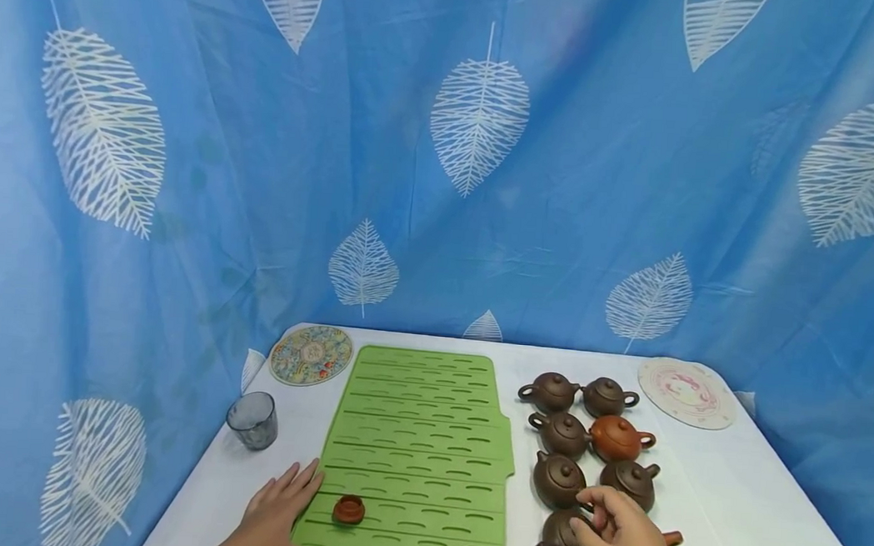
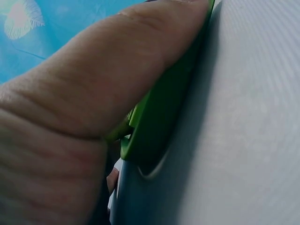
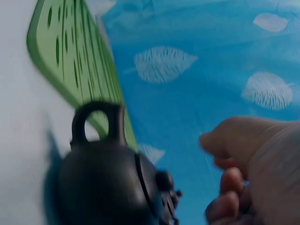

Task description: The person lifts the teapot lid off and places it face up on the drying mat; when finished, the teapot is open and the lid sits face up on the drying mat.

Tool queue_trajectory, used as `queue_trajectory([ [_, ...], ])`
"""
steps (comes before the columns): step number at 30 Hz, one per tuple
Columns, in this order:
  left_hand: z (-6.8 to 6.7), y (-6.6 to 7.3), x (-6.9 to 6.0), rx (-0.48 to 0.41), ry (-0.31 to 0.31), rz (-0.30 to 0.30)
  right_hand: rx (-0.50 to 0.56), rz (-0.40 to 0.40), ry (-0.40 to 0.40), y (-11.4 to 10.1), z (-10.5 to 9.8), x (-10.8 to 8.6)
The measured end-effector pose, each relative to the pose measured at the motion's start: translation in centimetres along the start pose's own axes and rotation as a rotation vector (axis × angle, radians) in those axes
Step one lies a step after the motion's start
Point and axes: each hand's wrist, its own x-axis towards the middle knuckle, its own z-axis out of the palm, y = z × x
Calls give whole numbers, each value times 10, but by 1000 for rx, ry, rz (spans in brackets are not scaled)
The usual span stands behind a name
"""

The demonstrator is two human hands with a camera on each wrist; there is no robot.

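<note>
My left hand rests at the left edge of the green slotted mat, fingers straight; the left wrist view shows the thumb along the mat's rim. On the mat sits a small reddish-brown cup-like piece. My right hand hovers over the nearest dark teapot, its fingers bent. In the right wrist view the hand is apart from that dark teapot and nothing shows between its fingers. A reddish-orange spout or handle sticks out beyond the hand, its body hidden.
Several dark teapots and an orange-brown one stand in two columns right of the mat. A grey glass and a patterned round disc are at the left; a pale round disc lies at the back right.
</note>
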Motion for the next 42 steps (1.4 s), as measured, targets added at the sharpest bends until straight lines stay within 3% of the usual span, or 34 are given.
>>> queue_trajectory([
  [4,0,-1,1,-6,1,-2,-72,10,-40,12,-2,6],
  [11,-1,-1,1,-4,-4,-4,-99,-1,-64,28,3,9],
  [29,-4,11,-6,6,0,16,-166,-48,-51,26,12,7],
  [37,-4,12,-7,36,4,23,-160,-79,-58,27,11,10],
  [42,-4,12,-6,31,7,30,-75,-89,-44,29,7,9],
])
